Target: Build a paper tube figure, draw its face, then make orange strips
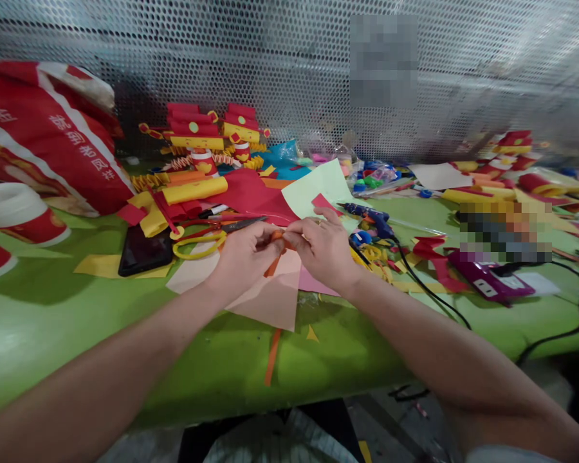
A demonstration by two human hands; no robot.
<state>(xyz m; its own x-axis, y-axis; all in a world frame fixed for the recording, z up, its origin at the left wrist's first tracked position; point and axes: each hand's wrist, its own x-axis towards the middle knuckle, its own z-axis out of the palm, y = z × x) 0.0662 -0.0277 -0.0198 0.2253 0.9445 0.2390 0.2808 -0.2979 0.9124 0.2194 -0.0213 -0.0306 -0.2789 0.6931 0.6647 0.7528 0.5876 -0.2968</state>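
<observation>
My left hand (pixel 251 253) and my right hand (pixel 321 247) meet at the middle of the table, thumbs and fingers pinched on a small orange paper strip (pixel 273 266). Part of the strip is hidden by my fingers. Beneath my hands lie pale pink paper sheets (pixel 270 302). A second orange strip (pixel 273 360) lies on the table's near side. Just left of my left hand are yellow-handled scissors (pixel 200 246). A blue glue gun (pixel 369 214) rests beyond my right hand, beside a pale green sheet (pixel 318 188).
A black phone (pixel 146 249) and paper cups (pixel 24 212) are at left, near a red bag (pixel 48 138). Finished paper figures (pixel 195 132) stand at the back by a perforated metal panel (pixel 289 71). A purple power strip (pixel 489 276) and black cable (pixel 431 289) lie at right.
</observation>
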